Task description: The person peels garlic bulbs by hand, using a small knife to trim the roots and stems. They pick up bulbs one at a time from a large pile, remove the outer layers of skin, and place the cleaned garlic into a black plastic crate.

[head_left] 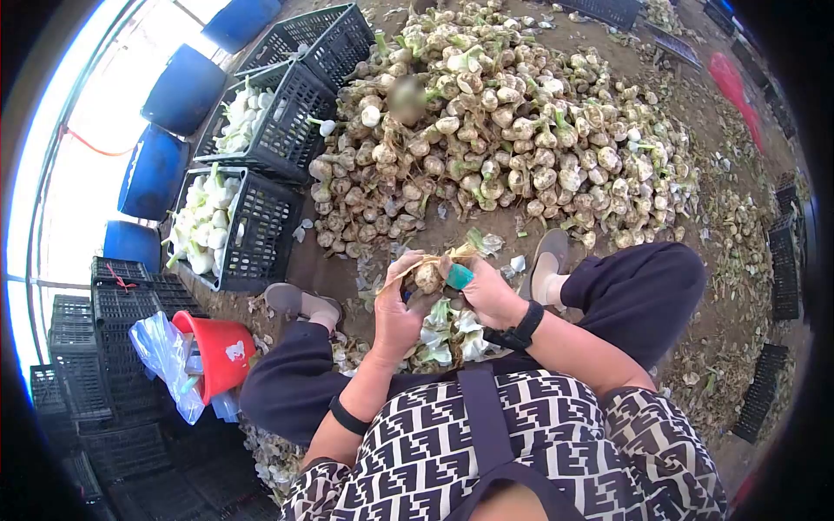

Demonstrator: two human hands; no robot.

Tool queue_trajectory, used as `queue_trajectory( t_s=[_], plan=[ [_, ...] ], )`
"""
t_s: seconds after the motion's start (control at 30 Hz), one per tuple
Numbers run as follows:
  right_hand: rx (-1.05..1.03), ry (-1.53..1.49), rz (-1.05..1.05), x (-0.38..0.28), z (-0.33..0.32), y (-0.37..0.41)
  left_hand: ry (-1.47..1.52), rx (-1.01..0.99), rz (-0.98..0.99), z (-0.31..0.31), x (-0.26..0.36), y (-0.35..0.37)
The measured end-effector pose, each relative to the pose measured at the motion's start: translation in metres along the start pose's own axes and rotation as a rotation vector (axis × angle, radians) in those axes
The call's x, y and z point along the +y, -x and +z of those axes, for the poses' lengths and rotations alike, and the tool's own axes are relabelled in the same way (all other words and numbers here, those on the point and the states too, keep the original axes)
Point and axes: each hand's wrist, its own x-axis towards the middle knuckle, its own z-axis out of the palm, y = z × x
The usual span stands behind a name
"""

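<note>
Trimming is under way on one garlic bulb, held just above the lap of the seated person. The left hand is closed around the bulb with its dry stalk and skin sticking out. The right hand is clenched on a teal-handled tool set against the bulb; its blade is hidden.

Done so far, by my judgement: the nearest black crate holds a good layer of clean white bulbs, and the crate behind it is partly filled. White peelings lie heaped between the knees.

Outstanding: a large heap of untrimmed garlic, brown-skinned with roots and stalks, covers the dirt floor ahead. A further crate beyond appears empty. I assess the work as well short of halfway.
</note>
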Motion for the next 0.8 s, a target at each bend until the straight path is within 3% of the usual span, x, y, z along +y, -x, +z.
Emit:
queue_trajectory(
  t_s=[0.13, 0.33, 0.37, 0.4, 0.43, 0.5, 0.57, 0.63, 0.7, 0.73, 0.77, 0.8],
  plan=[
    [-0.081, 0.199, -0.142, 0.005, -0.010, -0.005, -0.027, 0.004, -0.041, 0.003, -0.002, 0.005],
    [-0.052, 0.434, -0.373, 0.004, -0.016, -0.007, 0.350, 0.032, -0.174, 0.002, 0.004, 0.007],
    [-0.053, 0.431, -0.371, 0.004, -0.018, -0.006, 0.565, 0.056, -0.348, 0.000, 0.006, 0.007],
    [-0.085, 0.538, -0.498, 0.003, -0.019, -0.006, 0.779, 0.081, -0.522, -0.002, 0.008, 0.008],
    [-0.116, 0.645, -0.625, 0.002, -0.020, -0.005, 0.778, 0.081, -0.525, -0.004, 0.008, 0.007],
    [-0.219, 0.609, -0.611, 0.001, -0.021, -0.005, 1.117, 0.101, -0.828, -0.007, 0.008, 0.006],
    [-0.156, 0.586, -0.602, 0.005, -0.021, -0.009, 1.096, 0.091, -0.855, -0.007, 0.006, 0.004],
    [-0.112, 0.721, -0.647, -0.003, -0.021, -0.002, 0.943, 0.065, -0.729, -0.006, 0.003, 0.005],
    [-0.132, 1.111, -0.767, -0.012, -0.016, 0.008, 0.873, 0.009, -0.652, -0.005, 0.000, 0.008],
    [-0.149, 1.159, -0.820, -0.017, -0.015, 0.010, 0.918, -0.009, -0.657, -0.005, 0.001, 0.009],
    [-0.148, 1.157, -0.818, -0.017, -0.018, 0.007, 0.962, -0.030, -0.662, -0.005, 0.001, 0.009],
    [-0.212, 0.808, -0.638, -0.016, -0.022, 0.003, 1.041, 0.009, -0.677, -0.005, 0.001, 0.010]
  ],
)
